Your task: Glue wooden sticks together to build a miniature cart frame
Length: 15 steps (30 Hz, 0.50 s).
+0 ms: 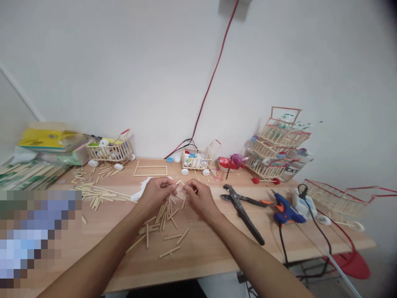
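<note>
My left hand (157,192) and my right hand (198,195) meet over the middle of the wooden table (214,248), fingers pinched together. Between the fingertips I hold a short thin wooden stick (180,182). Below the hands lie several loose cut sticks (164,225) scattered on the table. A white scrap (140,191) lies just left of my left hand.
Black cutting pliers (243,211) and a blue glue gun (285,211) with a black cable lie to the right. A stick frame (151,170), small stick carts (110,150) (197,159), and a stacked pile of carts (277,145) stand along the wall. More sticks (93,192) lie to the left.
</note>
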Each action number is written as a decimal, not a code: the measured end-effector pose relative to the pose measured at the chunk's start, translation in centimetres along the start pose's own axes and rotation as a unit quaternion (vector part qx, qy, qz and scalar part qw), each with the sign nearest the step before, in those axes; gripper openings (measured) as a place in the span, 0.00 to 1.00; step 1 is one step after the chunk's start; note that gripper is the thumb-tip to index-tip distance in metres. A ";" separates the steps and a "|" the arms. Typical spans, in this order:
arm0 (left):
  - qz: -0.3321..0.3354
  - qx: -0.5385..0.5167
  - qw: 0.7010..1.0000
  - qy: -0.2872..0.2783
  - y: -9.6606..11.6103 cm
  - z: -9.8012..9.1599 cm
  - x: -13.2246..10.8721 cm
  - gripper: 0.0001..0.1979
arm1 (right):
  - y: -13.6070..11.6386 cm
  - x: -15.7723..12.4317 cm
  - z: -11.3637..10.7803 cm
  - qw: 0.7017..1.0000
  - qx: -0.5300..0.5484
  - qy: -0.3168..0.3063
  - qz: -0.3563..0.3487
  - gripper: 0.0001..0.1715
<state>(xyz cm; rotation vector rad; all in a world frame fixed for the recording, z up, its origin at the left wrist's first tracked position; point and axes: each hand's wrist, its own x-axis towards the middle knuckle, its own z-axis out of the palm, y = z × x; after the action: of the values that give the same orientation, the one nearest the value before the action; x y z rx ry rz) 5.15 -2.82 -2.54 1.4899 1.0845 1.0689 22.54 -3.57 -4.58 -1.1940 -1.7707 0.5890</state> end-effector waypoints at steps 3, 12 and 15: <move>0.000 -0.002 1.000 -0.002 -0.2 -0.1 0.1 0.14 | 0.2 0.0 0.1 1.000 0.001 -0.001 0.002 0.09; 0.007 0.023 1.000 0.001 0.1 -0.1 0.1 0.13 | 0.1 0.0 0.0 1.000 -0.001 -0.002 0.005 0.09; 0.005 0.025 1.000 0.002 0.1 -0.1 0.0 0.13 | 0.1 0.0 0.0 1.000 0.004 -0.001 0.003 0.08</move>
<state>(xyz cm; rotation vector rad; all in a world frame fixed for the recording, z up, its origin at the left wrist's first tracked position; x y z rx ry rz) 5.02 -2.82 -2.40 1.5349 1.1145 1.0588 22.57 -3.52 -4.71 -1.1937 -1.7656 0.6000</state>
